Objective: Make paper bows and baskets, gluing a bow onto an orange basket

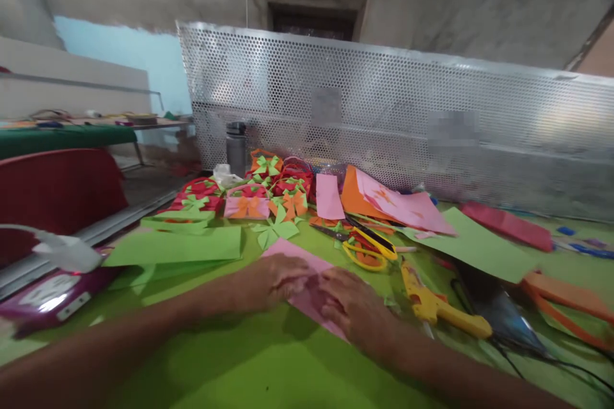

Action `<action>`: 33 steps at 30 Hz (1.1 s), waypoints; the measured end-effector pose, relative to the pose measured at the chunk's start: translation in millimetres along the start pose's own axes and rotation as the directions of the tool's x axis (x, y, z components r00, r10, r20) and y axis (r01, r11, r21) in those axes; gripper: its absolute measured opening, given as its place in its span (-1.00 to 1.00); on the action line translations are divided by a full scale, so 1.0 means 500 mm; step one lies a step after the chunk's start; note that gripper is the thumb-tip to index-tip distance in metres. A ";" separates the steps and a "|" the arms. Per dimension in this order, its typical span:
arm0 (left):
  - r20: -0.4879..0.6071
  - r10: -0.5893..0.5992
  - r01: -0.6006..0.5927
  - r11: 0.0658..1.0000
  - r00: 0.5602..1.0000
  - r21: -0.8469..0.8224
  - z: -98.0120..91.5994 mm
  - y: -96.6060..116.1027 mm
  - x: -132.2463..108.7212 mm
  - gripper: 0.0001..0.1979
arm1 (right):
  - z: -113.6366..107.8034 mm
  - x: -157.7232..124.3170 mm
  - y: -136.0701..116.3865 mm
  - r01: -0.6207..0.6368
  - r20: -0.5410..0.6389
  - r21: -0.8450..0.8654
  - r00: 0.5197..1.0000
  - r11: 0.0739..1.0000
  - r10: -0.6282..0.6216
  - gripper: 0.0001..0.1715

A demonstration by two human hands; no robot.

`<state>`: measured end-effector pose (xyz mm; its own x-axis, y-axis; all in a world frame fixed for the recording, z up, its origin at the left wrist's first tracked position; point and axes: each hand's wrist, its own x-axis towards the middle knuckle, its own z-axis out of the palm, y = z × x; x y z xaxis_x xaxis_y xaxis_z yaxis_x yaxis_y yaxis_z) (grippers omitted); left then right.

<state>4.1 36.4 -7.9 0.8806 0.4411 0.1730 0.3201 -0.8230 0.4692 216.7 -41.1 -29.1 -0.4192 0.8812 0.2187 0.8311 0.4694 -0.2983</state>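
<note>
A piece of pink paper (pixel 307 254) lies slantwise on the green table in front of me. My left hand (pixel 281 278) is on its left side, fingers bent and pressed together on the sheet. On the right side, my right hand (pixel 352 307) grips the same paper with closed fingers; its thumb is hard to make out. The fingertips of both hands are close together near the middle of the sheet, which they partly cover.
Yellow-handled scissors (pixel 371 249) and a yellow glue gun (pixel 441 310) lie to the right. Small paper bags with bows (pixel 247 202) stand behind. Green sheets (pixel 177 248) are at left, near a purple box (pixel 57 297). A perforated metal panel (pixel 384 96) borders the table's back.
</note>
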 end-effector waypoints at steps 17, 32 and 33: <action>0.031 -0.515 0.514 0.848 0.857 -0.131 -0.012 0.030 0.043 -0.81 | 0.039 -0.019 0.006 -0.006 -0.073 -0.238 0.997 0.971 -0.012 -0.63; 0.279 -0.634 0.687 0.707 0.721 -0.168 -0.013 0.028 0.032 -0.73 | 0.017 -0.016 0.014 0.231 0.199 -0.062 0.956 0.971 -0.215 -0.38; 0.284 -0.639 0.693 0.702 0.715 -0.166 -0.015 0.025 0.030 -0.72 | 0.018 -0.015 0.014 0.233 0.197 -0.062 0.956 0.971 -0.216 -0.40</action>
<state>18.8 35.6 7.3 0.5245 0.7395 -0.4218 0.7767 -0.2127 0.5929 222.5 -44.1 -41.1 -0.6528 0.7521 0.0903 0.7319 0.6570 -0.1809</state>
